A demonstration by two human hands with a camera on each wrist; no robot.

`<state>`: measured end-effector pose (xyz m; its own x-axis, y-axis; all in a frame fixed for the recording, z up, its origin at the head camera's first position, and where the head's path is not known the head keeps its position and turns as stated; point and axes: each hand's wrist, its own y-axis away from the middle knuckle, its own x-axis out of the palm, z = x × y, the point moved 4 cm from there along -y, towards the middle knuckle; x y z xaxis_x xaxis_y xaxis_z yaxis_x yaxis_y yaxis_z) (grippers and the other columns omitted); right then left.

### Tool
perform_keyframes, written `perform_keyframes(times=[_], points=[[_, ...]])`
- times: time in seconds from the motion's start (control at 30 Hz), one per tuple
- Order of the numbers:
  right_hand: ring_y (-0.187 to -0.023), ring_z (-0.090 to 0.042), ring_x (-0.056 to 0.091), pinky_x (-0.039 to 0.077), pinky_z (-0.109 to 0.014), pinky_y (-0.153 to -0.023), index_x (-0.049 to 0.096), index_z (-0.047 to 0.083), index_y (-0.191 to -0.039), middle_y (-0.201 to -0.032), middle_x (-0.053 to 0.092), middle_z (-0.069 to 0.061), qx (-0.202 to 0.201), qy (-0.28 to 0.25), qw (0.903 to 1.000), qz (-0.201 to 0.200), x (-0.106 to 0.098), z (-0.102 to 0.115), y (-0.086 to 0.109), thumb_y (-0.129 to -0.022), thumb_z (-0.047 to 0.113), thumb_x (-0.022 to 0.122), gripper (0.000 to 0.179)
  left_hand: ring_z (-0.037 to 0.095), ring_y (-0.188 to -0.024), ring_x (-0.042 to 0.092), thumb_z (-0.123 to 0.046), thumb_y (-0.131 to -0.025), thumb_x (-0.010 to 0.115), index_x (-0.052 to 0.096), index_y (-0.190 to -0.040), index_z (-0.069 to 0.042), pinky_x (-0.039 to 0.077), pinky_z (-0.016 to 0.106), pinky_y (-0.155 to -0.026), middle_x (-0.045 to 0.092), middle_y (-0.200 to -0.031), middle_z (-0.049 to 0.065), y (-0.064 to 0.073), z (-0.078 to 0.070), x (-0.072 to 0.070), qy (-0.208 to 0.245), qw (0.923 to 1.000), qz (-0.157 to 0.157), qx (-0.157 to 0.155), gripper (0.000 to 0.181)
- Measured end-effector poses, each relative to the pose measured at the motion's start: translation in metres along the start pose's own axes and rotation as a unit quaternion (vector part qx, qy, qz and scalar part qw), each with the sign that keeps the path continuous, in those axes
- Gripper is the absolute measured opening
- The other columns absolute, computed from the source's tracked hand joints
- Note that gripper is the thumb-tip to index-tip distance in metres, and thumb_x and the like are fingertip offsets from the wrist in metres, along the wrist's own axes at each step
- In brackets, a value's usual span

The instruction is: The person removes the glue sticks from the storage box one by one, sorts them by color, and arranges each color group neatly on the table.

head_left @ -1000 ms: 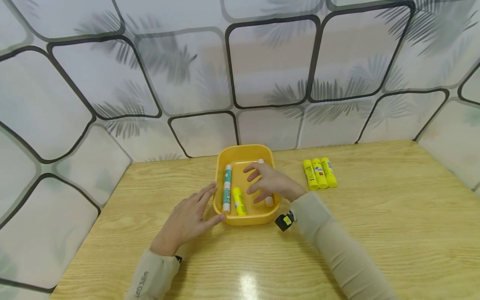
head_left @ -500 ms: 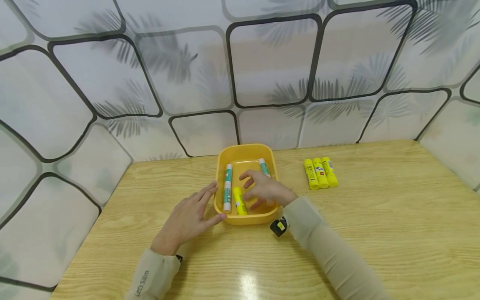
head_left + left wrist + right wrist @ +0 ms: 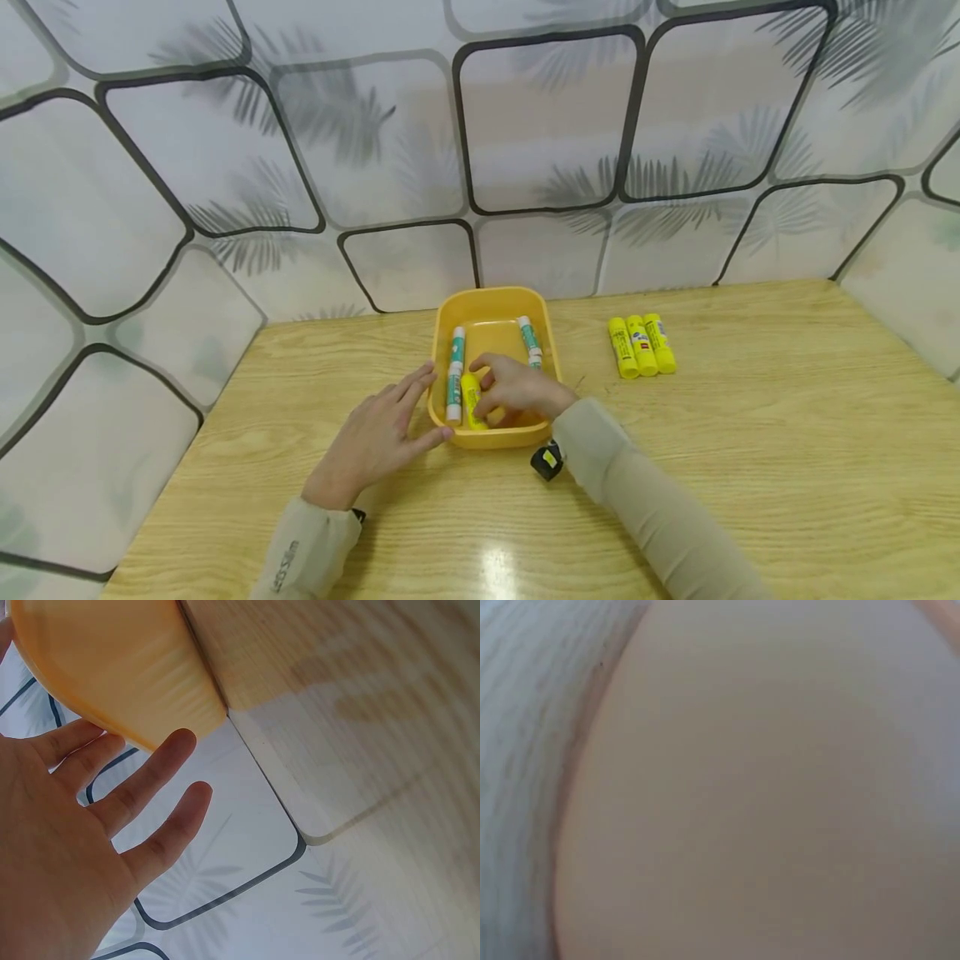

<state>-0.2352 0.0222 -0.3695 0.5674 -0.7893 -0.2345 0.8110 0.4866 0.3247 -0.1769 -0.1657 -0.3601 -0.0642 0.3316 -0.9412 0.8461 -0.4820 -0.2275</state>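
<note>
"How does your left hand (image 3: 378, 433) lie?"

"It rests at the left side of the yellow tray (image 3: 501, 439), thumb at the near corner, fingertips at the rim. In the left wrist view its fingers are spread, with gaps between them."

"And your right hand (image 3: 517, 389)?"

"I have it inside the tray, fingers bent, right up against the yellow glue stick (image 3: 470, 396)."

"Pinching it?"

"I cannot tell. My thumb and fingers sit at its right side and cover part of it, and the right wrist view is too blurred to show a grip."

"Where exactly is that stick?"

"Lying in the near-left part of the tray, just right of a teal-and-white tube (image 3: 454, 383), which lies along the left wall. A second teal-and-white tube (image 3: 529, 335) lies near the right wall, its near end hidden by my hand."

"And outside the tray?"

"Three yellow glue sticks (image 3: 642, 345) lie side by side to its right on the wood-grain table (image 3: 750, 458). Behind stands a pale backdrop (image 3: 547, 125) with dark outlines and grey leaves. A small black device (image 3: 546, 461) shows by my right sleeve (image 3: 637, 492)"
</note>
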Motion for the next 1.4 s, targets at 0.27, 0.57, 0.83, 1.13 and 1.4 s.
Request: perform_keyframes(times=[0.27, 0.57, 0.83, 1.13, 1.4], points=[[-0.086, -0.024, 0.059, 0.061, -0.034, -0.069, 0.038, -0.002, -0.151, -0.111, 0.055, -0.019, -0.009, 0.024, 0.9996, 0.009, 0.006, 0.001, -0.002, -0.083, -0.009, 0.073, 0.077, 0.038, -0.118, 0.061, -0.057, -0.097, 0.06, 0.046, -0.15, -0.002, 0.052, 0.054, -0.095, 0.042, -0.158, 0.013, -0.001, -0.001, 0.0, -0.006, 0.9999, -0.005, 0.007, 0.077], [-0.075, -0.021, 0.058, 0.06, -0.033, -0.064, 0.036, 0.001, -0.147, -0.093, 0.059, -0.015, -0.012, 0.01, 0.9998, 0.014, 0.008, 0.0, -0.003, -0.085, -0.01, 0.071, 0.072, 0.038, -0.12, 0.06, -0.055, -0.098, 0.061, 0.047, -0.149, -0.001, 0.052, 0.053, -0.096, 0.041, -0.158, 0.013, 0.0, 0.0, 0.001, -0.008, 1.0, -0.001, 0.005, 0.076], [-0.071, -0.021, 0.06, 0.06, -0.032, -0.062, 0.038, 0.002, -0.14, -0.092, 0.057, -0.016, -0.013, -0.012, 0.9998, -0.006, 0.007, 0.002, -0.004, -0.087, -0.011, 0.068, 0.062, 0.037, -0.119, 0.06, -0.056, -0.098, 0.06, 0.046, -0.15, -0.002, 0.052, 0.054, -0.095, 0.041, -0.158, 0.012, -0.001, 0.0, 0.001, -0.005, 1.0, -0.001, 0.005, 0.077], [-0.069, -0.022, 0.061, 0.061, -0.035, -0.06, 0.04, 0.005, -0.14, -0.089, 0.058, -0.015, -0.027, -0.017, 0.9995, -0.01, 0.007, 0.005, -0.005, -0.089, -0.012, 0.067, 0.06, 0.037, -0.119, 0.06, -0.057, -0.097, 0.06, 0.046, -0.15, -0.002, 0.053, 0.053, -0.094, 0.042, -0.157, 0.013, 0.0, 0.001, 0.0, -0.01, 0.9999, -0.005, 0.006, 0.078], [-0.078, -0.026, 0.064, 0.062, -0.039, -0.063, 0.045, 0.007, -0.14, -0.109, 0.055, -0.02, -0.035, -0.031, 0.9984, -0.032, -0.003, 0.009, -0.002, -0.089, -0.009, 0.068, 0.059, 0.04, -0.123, 0.058, -0.058, -0.097, 0.061, 0.045, -0.15, 0.001, 0.051, 0.054, -0.097, 0.04, -0.158, 0.015, -0.001, 0.0, 0.0, -0.007, 0.9999, -0.002, 0.013, 0.081]])
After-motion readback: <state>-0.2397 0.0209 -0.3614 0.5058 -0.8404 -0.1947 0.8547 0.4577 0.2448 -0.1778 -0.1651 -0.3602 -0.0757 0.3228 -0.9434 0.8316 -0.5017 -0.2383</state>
